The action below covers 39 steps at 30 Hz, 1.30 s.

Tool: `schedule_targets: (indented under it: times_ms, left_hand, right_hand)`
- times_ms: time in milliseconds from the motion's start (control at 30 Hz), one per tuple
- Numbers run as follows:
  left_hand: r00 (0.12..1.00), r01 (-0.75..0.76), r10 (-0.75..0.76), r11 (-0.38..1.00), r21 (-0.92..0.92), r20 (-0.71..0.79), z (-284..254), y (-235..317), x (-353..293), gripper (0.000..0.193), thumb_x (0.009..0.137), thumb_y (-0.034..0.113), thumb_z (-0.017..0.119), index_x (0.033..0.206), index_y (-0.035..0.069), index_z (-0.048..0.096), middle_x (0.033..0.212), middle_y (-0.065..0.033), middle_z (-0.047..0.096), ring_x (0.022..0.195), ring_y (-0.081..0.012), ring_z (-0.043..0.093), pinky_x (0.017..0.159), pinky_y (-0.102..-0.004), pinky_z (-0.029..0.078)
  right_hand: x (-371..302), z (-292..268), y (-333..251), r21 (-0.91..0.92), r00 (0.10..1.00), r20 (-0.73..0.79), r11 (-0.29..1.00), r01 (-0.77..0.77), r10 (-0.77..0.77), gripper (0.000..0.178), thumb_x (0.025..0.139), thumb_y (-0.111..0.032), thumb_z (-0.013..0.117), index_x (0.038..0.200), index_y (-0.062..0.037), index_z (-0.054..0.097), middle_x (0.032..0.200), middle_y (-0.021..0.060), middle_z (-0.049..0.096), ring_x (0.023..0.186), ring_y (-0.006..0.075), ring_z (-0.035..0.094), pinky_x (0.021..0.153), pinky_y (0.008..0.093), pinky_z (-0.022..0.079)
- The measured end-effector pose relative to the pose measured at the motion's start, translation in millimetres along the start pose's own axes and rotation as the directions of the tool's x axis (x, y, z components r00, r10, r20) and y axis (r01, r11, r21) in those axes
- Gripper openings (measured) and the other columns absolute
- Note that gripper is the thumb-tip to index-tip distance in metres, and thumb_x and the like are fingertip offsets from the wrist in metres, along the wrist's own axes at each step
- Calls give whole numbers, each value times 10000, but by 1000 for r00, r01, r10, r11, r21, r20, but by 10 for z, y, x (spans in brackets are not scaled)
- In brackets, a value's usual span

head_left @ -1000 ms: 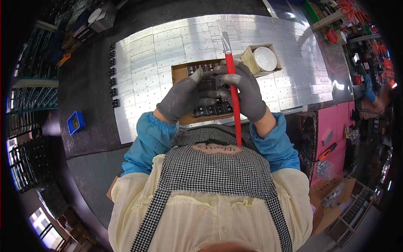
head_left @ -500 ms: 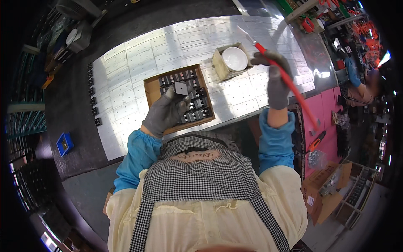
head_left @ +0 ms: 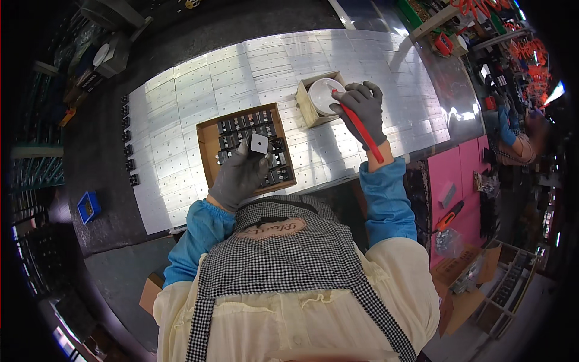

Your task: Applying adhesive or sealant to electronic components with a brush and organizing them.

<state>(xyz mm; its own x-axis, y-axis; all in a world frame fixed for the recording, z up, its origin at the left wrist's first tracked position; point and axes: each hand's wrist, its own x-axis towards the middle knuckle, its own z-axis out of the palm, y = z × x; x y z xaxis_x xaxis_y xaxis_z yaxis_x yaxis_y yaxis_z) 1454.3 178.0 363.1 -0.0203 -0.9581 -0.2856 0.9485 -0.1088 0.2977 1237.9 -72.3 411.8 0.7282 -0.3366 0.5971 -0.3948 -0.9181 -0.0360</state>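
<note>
My left hand (head_left: 236, 180), in a grey glove, grips a small square metal part (head_left: 259, 143) with a hole in its middle. It is over a shallow cardboard box (head_left: 207, 134), where several dark blocks (head_left: 244, 120) lie in rows. My right hand (head_left: 365, 113), also gloved, is closed round a long red-handled brush (head_left: 364, 131). The brush's tip end points down into a white bowl (head_left: 319, 99), and its bristles cannot be made out. The bowl sits in a square wooden box (head_left: 304, 104).
Flat metal plates (head_left: 229, 75) cover most of the dark table (head_left: 99, 157). Several small black parts (head_left: 129, 149) line its left side near a blue bin (head_left: 89, 207). An orange-and-black tool (head_left: 449, 217) lies on a pink surface (head_left: 445, 172) at right. Another person (head_left: 512, 142) works beyond.
My right hand has moved left and toward me, bringing the brush from above the plates to the white bowl. My left hand still holds the metal part.
</note>
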Motion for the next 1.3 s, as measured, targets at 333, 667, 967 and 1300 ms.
schedule_targets:
  times_ms: [333, 667, 967, 1300]
  left_hand:
    - [1000, 7, -9, 996, -86, -28, -17, 11, 25, 416, 1011, 351, 470, 1275, 30, 445, 1118, -91, 534, 983, -150, 532, 823, -199, 503]
    - [992, 97, -91, 993, -67, 85, 25, 117, -33, 481, 983, 419, 509, 1281, 43, 474, 1138, -88, 555, 973, -143, 529, 862, -242, 499]
    - [991, 123, -123, 992, -15, 44, 47, 169, -212, 435, 986, 383, 515, 1251, 39, 507, 1090, -95, 601, 899, -128, 584, 748, -206, 534]
    - [972, 207, -209, 978, 31, 106, 88, 173, -242, 416, 998, 373, 489, 1243, 37, 506, 1037, -78, 597, 892, -97, 593, 690, -156, 540]
  right_hand:
    - [-91, -189, -158, -35, 996, -90, 999, -9, 6, 271, 762, -271, 753, 1001, -167, 678, 874, 14, 661, 971, 189, 609, 1000, 402, 341]
    - [309, -765, -957, 866, 938, 220, 389, -314, 268, 208, 780, -145, 683, 922, 4, 664, 875, 88, 622, 957, 209, 577, 878, 349, 451]
    - [494, -626, -1196, 821, 942, 322, 469, -325, 89, 185, 796, -105, 621, 932, 19, 621, 841, 72, 572, 752, 136, 523, 660, 274, 439]
    - [501, -624, -1230, 780, 974, 166, 585, -224, 151, 120, 798, -51, 617, 899, 14, 619, 834, 53, 552, 721, 121, 518, 619, 262, 427]
